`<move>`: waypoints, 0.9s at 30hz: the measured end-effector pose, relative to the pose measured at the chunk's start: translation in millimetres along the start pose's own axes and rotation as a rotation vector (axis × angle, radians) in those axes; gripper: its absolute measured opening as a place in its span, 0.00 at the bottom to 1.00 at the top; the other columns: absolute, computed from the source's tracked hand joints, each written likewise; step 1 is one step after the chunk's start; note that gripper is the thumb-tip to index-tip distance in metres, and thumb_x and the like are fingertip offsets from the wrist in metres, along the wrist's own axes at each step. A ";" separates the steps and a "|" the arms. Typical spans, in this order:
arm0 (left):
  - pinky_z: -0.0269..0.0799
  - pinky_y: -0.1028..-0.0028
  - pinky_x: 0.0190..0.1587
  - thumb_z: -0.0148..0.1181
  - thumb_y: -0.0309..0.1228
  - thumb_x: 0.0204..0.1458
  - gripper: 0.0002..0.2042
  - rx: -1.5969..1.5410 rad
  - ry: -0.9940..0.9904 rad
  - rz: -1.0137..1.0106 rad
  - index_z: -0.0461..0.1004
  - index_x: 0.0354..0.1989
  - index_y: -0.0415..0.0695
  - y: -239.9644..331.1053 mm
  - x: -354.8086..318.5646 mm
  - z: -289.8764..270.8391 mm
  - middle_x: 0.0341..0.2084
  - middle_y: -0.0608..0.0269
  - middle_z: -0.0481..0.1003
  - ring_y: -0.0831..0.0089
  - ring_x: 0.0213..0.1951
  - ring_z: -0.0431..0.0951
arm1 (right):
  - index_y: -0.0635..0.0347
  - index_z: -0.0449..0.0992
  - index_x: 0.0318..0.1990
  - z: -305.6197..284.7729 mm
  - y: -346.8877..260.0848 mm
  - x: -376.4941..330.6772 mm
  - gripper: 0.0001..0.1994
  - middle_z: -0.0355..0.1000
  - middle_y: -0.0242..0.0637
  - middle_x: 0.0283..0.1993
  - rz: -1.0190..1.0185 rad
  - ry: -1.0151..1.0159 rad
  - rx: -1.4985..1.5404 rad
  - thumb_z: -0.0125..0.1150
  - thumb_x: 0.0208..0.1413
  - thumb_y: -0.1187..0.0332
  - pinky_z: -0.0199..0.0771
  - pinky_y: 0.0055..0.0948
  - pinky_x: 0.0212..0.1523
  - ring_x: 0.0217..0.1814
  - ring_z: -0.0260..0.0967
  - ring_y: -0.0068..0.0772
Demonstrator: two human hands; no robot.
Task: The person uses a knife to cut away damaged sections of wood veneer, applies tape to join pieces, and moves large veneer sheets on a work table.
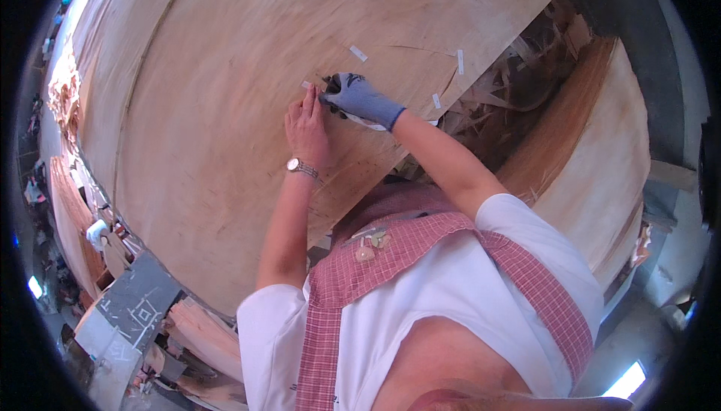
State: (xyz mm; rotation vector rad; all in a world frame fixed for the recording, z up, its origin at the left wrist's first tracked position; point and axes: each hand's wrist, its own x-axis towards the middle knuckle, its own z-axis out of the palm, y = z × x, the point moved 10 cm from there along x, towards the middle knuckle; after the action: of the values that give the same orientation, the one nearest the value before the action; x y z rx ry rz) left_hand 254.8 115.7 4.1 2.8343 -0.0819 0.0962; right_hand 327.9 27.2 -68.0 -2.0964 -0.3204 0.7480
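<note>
A broad sheet of pale wood veneer (225, 111) lies under both hands. My left hand (306, 129), bare with a wristwatch (299, 166), rests on it with fingers stretched out. Its fingertips touch the sheet beside a small white tape piece (306, 84). Close to those fingertips, my right hand (364, 102) wears a grey-blue glove with dark fingertips, and its fingers are curled. From under the gloved palm shows a white tape strip (368, 122); the part within the fingers is hidden. Other short white tape pieces (358, 54) stick to the veneer farther off.
Right of the sheet's slanting edge lie torn veneer scraps (518, 73) and a thick curved stack of veneer (593, 156). A grey board with chalk marks (143, 302) stands at the lower left among wood offcuts. Ragged veneer edges (66, 96) line the far left.
</note>
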 end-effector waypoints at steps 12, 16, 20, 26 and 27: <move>0.63 0.60 0.59 0.52 0.19 0.46 0.27 -0.101 0.083 0.018 0.68 0.59 0.46 2.3 -11.2 -3.3 0.60 0.58 0.67 0.59 0.56 0.69 | 0.63 0.74 0.49 -78.7 85.4 -177.6 0.15 0.78 0.35 0.38 0.072 0.015 0.346 0.60 0.59 0.64 0.73 0.26 0.43 0.41 0.73 0.21; 0.62 0.60 0.59 0.54 0.21 0.48 0.30 -0.098 0.015 0.184 0.65 0.63 0.49 69.0 -86.4 18.4 0.63 0.61 0.65 0.61 0.59 0.67 | 0.65 0.75 0.45 -9.4 116.1 -188.8 0.15 0.77 0.42 0.40 0.140 0.046 0.433 0.62 0.57 0.62 0.72 0.32 0.43 0.41 0.74 0.31; 0.58 0.60 0.61 0.59 0.31 0.48 0.32 0.056 -0.158 0.317 0.61 0.66 0.50 124.5 -113.5 32.9 0.66 0.66 0.61 0.64 0.63 0.61 | 0.65 0.74 0.41 0.9 110.8 -190.0 0.12 0.76 0.45 0.36 0.081 0.229 0.301 0.62 0.56 0.64 0.73 0.34 0.41 0.39 0.74 0.37; 0.57 0.61 0.61 0.63 0.39 0.47 0.34 0.110 -0.179 0.301 0.62 0.65 0.51 124.7 -115.9 45.9 0.65 0.67 0.61 0.63 0.63 0.60 | 0.61 0.71 0.42 -38.9 94.9 -192.0 0.15 0.75 0.52 0.38 0.042 0.159 -0.297 0.56 0.58 0.58 0.72 0.46 0.42 0.43 0.73 0.56; 0.57 0.61 0.61 0.62 0.37 0.48 0.33 0.065 -0.180 0.300 0.61 0.65 0.51 124.4 -115.7 41.7 0.65 0.65 0.61 0.63 0.62 0.61 | 0.61 0.71 0.43 -46.3 82.5 -190.0 0.15 0.75 0.52 0.38 -0.006 0.169 -0.248 0.55 0.58 0.58 0.72 0.47 0.42 0.43 0.73 0.56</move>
State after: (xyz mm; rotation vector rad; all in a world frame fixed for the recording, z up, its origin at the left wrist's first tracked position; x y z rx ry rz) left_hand 133.7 -10.0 -7.2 2.8672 -0.5524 -0.0942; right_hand 203.3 -142.2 -38.8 -2.3741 -0.3403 0.5453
